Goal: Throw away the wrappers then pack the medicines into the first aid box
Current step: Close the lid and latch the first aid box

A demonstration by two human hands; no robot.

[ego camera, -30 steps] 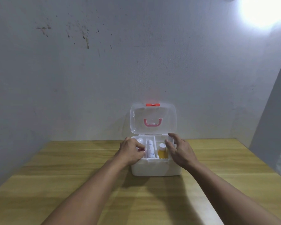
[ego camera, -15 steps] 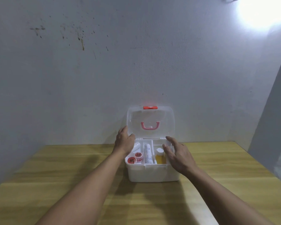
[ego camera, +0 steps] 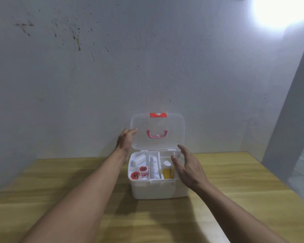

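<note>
A white first aid box (ego camera: 158, 189) stands on the wooden table, its clear lid (ego camera: 174, 134) upright with a red latch and pink handle. Inside lie a white bandage roll (ego camera: 138, 160), two red tape rolls (ego camera: 139, 173), a long white tube (ego camera: 154, 167) and a yellow bottle (ego camera: 167, 170). My left hand (ego camera: 125, 143) is raised at the lid's left edge, fingers reaching behind it; whether it grips the lid I cannot tell. My right hand (ego camera: 188, 166) hovers over the box's right side, fingers apart, holding nothing.
The wooden table (ego camera: 60, 181) butts against a stained pale wall (ego camera: 95, 76). A grey panel (ego camera: 291, 120) rises at the right beyond the table's edge. A bright lamp glares at the top right.
My left hand has left the box's left compartment and risen to the lid's left edge. The tape rolls and bandage are now uncovered. My right hand stayed over the right side.
</note>
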